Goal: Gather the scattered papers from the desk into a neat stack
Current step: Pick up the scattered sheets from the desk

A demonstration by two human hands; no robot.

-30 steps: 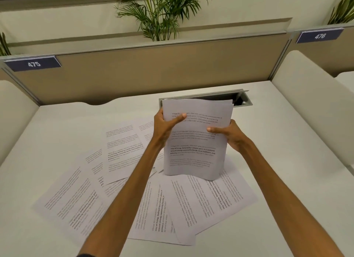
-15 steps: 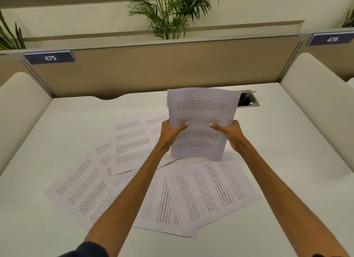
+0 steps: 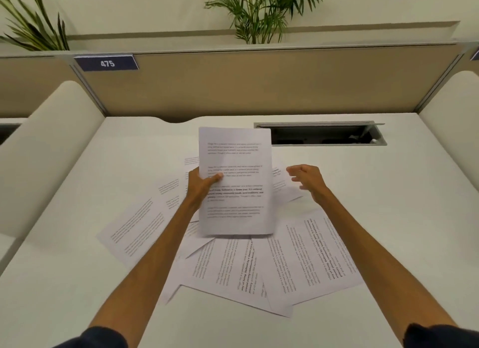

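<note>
Fingers of the left hand (image 3: 201,185) pinch the upright held sheets (image 3: 234,181) above the scattered papers (image 3: 305,259), while the right hand (image 3: 307,180) hovers beside them, spread and empty.

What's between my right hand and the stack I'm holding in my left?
In the head view, a loose printed sheet on the desk shows in the gap between the right hand and the held stack.

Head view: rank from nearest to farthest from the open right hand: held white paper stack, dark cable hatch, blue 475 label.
1. Held white paper stack, just left of the right hand.
2. Dark cable hatch, beyond it, at the desk's rear.
3. Blue 475 label, far left, on the partition.
</note>
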